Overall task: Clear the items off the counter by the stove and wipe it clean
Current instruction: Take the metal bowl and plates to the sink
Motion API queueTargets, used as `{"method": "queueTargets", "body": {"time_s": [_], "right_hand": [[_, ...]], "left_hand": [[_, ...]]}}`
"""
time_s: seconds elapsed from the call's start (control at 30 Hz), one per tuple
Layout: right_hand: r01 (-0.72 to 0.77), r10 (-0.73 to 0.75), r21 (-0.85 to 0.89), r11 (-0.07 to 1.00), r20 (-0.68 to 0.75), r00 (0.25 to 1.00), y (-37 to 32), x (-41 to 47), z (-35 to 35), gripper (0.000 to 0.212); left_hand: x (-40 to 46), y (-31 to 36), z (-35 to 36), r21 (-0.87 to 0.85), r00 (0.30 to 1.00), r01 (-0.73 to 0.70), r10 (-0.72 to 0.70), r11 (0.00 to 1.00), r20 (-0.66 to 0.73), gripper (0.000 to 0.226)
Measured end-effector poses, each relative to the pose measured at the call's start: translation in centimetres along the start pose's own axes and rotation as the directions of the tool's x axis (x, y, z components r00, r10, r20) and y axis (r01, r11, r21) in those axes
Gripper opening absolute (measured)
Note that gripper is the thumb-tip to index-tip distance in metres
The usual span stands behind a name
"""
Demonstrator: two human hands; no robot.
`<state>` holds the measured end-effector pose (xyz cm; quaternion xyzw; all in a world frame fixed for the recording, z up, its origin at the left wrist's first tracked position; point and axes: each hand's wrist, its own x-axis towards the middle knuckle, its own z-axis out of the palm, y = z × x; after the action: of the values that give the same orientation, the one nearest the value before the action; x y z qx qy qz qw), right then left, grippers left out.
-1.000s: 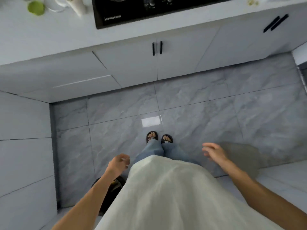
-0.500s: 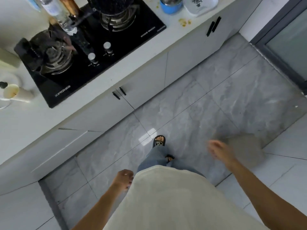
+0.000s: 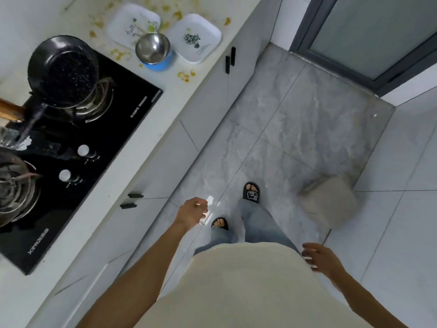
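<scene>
The white counter [image 3: 165, 110] right of the black stove [image 3: 78, 147] is spattered with yellow-green food bits. On it lie two white square plates, one at the back [image 3: 128, 26] and one nearer the edge [image 3: 197, 35]. A steel bowl with a blue base [image 3: 153, 50] stands between them. My left hand [image 3: 192, 211] hangs over the floor in front of the cabinets, fingers loosely curled, holding nothing. My right hand [image 3: 319, 255] is beside my hip, fingers spread and empty. Both hands are well away from the counter.
A black pan [image 3: 62, 69] sits on the stove's far burner, with a wooden handle [image 3: 10, 112] and a glass item [image 3: 9, 138] at the left edge. A grey box-like stool [image 3: 331, 202] stands on the tiled floor to my right. A glass door [image 3: 369, 36] is ahead.
My view has swung right along the counter, bringing the plates and bowl into sight. I have stepped forward; my left hand rose ahead of me and my right hand dropped back to my side.
</scene>
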<state>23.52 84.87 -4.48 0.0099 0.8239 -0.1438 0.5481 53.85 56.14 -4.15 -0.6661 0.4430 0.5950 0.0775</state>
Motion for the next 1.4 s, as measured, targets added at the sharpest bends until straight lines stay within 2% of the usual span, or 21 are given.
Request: {"method": "queueTargets", "body": {"time_s": [0.17, 0.3, 0.47, 0.6, 0.7, 0.87, 1.03, 1.2, 1.4], "right_hand": [[-0.028, 0.028, 0.011, 1.000, 0.007, 1.000, -5.3, 3.5, -3.9, 0.025], [0.056, -0.055, -0.035, 0.998, 0.020, 0.998, -12.4, 6.0, -7.3, 0.022], [0.145, -0.143, -0.017, 0.989, 0.083, 0.986, -22.6, 9.5, -10.1, 0.033], [0.202, -0.199, -0.010, 0.979, 0.126, 0.972, -30.9, 11.2, -10.2, 0.035], [0.316, -0.310, -0.061, 0.947, 0.096, 0.946, -36.9, 11.9, -9.2, 0.024], [0.407, -0.386, -0.106, 0.907, 0.170, 0.907, -44.5, 12.1, -7.6, 0.018], [0.427, -0.393, -0.174, 0.887, 0.198, 0.898, -48.2, 12.8, -7.0, 0.015], [0.373, -0.333, -0.266, 0.889, 0.184, 0.925, -49.6, 14.5, -8.1, 0.024], [0.329, -0.279, -0.375, 0.867, 0.183, 0.943, -52.0, 16.9, -10.3, 0.026]], "left_hand": [[3.1, 4.9, 1.1, 0.031, 1.000, -0.018, 0.018, 0.999, 0.000, 0.016], [4.6, 6.4, 1.5, 0.023, 0.999, 0.032, -0.031, 0.999, -0.028, 0.013], [4.8, 6.6, 1.4, 0.030, 0.990, 0.127, -0.125, 0.991, -0.068, 0.014], [4.8, 6.4, 1.2, -0.002, 0.975, 0.204, -0.203, 0.979, -0.091, 0.015], [5.4, 6.8, 0.7, -0.063, 0.956, 0.269, -0.274, 0.961, -0.100, 0.014], [7.7, 9.1, -0.6, -0.140, 0.943, 0.314, -0.325, 0.939, -0.069, 0.015], [11.1, 14.4, -2.5, -0.205, 0.958, 0.264, -0.281, 0.942, -0.054, 0.015], [14.0, 20.1, -4.7, -0.340, 0.975, 0.163, -0.205, 0.926, -0.089, 0.015], [16.6, 26.2, -5.6, -0.345, 0.982, 0.078, -0.132, 0.936, -0.136, 0.020]]}}
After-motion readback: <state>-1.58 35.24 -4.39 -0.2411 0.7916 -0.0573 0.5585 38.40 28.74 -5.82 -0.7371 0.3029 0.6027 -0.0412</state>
